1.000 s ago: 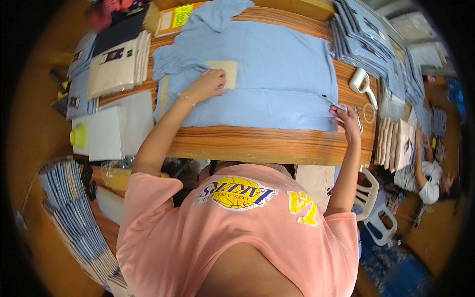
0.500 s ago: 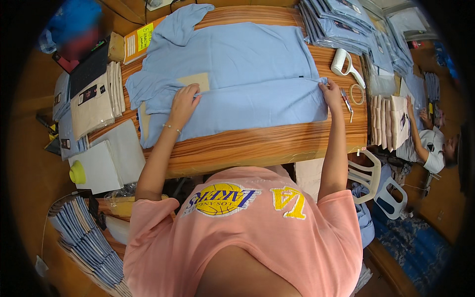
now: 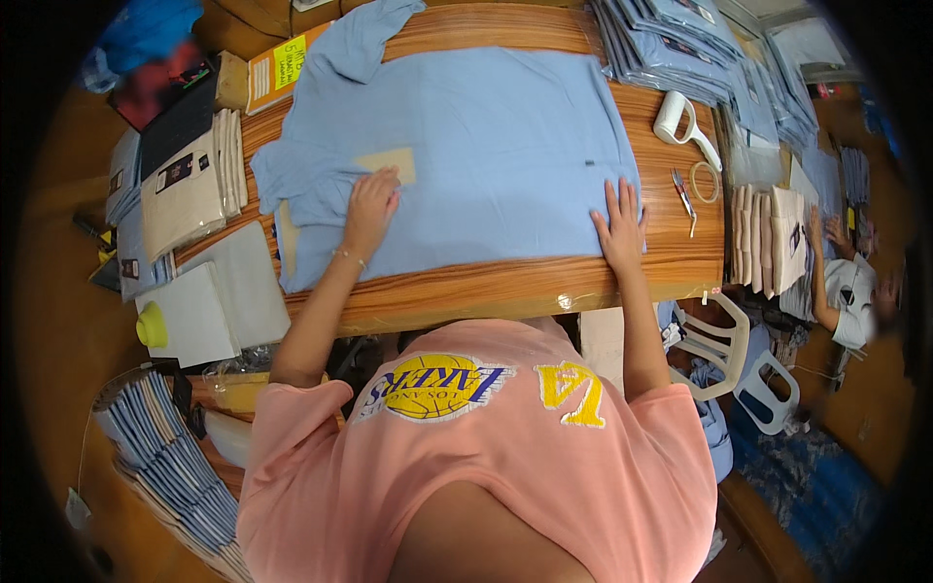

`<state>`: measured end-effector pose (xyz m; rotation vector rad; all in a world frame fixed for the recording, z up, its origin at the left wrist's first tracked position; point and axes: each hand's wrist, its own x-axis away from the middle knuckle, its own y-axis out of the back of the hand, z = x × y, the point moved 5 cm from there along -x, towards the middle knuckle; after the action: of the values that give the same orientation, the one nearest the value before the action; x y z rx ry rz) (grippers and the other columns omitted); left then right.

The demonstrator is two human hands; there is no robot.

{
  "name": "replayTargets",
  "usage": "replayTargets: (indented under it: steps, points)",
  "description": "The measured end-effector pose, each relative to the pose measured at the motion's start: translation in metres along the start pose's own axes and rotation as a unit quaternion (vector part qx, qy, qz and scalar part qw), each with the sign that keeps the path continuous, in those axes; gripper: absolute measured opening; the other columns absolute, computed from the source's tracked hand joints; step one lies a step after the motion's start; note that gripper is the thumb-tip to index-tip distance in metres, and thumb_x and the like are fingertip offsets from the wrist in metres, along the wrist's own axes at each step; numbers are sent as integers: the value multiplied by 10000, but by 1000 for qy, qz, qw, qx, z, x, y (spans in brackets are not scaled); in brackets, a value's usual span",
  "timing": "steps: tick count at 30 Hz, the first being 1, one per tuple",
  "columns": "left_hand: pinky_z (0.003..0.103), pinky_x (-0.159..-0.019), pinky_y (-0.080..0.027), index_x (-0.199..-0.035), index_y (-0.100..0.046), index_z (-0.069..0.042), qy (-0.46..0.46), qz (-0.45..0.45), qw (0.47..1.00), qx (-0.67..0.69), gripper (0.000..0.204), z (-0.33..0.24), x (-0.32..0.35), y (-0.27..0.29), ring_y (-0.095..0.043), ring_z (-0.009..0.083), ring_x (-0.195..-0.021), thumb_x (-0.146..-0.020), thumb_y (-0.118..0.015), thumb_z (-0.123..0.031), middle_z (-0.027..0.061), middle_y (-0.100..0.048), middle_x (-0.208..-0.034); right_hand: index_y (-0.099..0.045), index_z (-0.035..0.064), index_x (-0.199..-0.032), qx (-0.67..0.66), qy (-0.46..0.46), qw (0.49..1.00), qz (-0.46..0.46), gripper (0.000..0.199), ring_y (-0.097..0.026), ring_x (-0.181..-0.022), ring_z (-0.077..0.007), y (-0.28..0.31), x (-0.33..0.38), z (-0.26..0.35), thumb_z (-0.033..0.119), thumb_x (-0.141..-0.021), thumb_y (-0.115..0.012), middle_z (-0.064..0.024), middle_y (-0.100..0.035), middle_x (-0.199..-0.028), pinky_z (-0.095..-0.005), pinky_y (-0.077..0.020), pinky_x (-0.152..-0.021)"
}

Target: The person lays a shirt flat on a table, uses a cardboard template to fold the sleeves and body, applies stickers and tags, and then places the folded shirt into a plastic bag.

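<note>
A light blue shirt (image 3: 505, 117) lies spread flat across the wooden table, its sleeves bunched toward the left. A beige piece of card (image 3: 394, 163) shows through at its left part. My left hand (image 3: 372, 206) is beside the card, with its fingers curled together on the shirt's cloth; the fingertips are partly hidden. At the shirt's right end, my right hand (image 3: 620, 225) lies flat with fingers spread, touching the cloth near the edge. A small dark tag sits on the shirt just above that hand.
Right of the shirt are a white lint roller (image 3: 673, 119), small snips (image 3: 684, 199) and a tape ring (image 3: 705, 182). Bagged blue shirts (image 3: 661, 49) are piled at the far right, folded beige garments (image 3: 190, 189) at the left. A co-worker's arm (image 3: 824, 282) shows at the right.
The shirt's near layer, folded over along its length before, now lies smooth. My right hand has let go of the edge it pinched, moved nearer and left, and flattened on the cloth.
</note>
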<state>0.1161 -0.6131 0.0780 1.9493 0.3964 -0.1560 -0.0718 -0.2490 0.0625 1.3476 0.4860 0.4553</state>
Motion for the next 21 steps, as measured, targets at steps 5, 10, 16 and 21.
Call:
replayTargets:
  steps: [5, 10, 16, 21]
  points:
    - [426, -976, -332, -1082, -541, -21, 30, -5, 999, 11, 259, -14, 27, 5, -489, 251, -1120, -839, -558, -108, 99, -569, -1144, -368, 111, -1350, -139, 4, 990, -29, 556, -262, -1319, -300, 17, 23, -3, 293, -852, -538, -130, -319, -1411, -512, -170, -1050]
    - [414, -956, -337, -1061, -545, -41, 52, -15, 998, 17, 251, -9, 22, 19, -507, 253, -1084, -831, -572, -136, 106, -576, -1104, -523, 52, -1174, -249, 17, 956, -151, 385, -476, -1094, -301, 61, -15, 42, 139, -807, -602, -145, -514, -1178, -401, -357, -938]
    - [368, -807, -421, -927, -567, -28, 255, -220, 941, 33, 175, 42, 81, 106, -559, 277, -907, -830, -600, -170, 135, -588, -977, -597, 23, -1030, -383, 283, 873, 108, 245, -556, -873, -290, 72, -82, 277, 58, -788, -597, -131, -580, -938, -353, -451, -781]
    - [352, -683, -463, -844, -552, 3, 391, -178, 882, 193, 174, 103, 146, 88, -574, 267, -778, -817, -606, -160, 148, -569, -877, -619, 34, -876, -313, 430, 823, 201, 201, -573, -889, -345, 1, -95, 497, 208, -777, -618, -169, -577, -961, -400, -473, -744]
